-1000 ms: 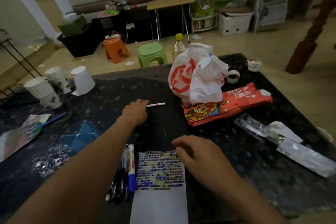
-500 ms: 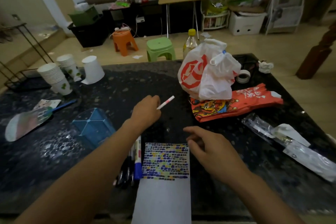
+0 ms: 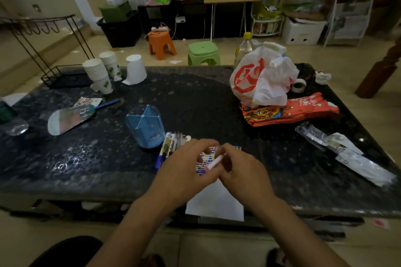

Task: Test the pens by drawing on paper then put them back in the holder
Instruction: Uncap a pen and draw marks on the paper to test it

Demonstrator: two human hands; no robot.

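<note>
Both hands meet over the paper, at about 6 o'clock on the dark table. My left hand has its fingers curled round the lower end of the white pen; my right hand pinches the upper end. Holding it at both ends like this reads to me as uncapping, so the tip can go straight down onto the sheet below. Whether the cap is loose yet I cannot tell; the fingers cover the joint.

Paper: long edge runs toward me and overhangs the near table edge. Its far part is filled with rows of small coloured marks; the near part is blank. Hands are held over the boundary between the two, which is where a fresh test mark would go.

Pen holder: blue, translucent, divided into compartments, standing upright at about 10 o'clock from my hands. No pens visibly stand in it.

Loose pens: a bundle lying flat on the table, touching or just beside the holder's base, at 11 o'clock from the hands. Kept next to the paper for easy reach, I judge. Whether they are tested cannot be read.

Stage, my estimate: testing under way, none visibly returned.
</note>
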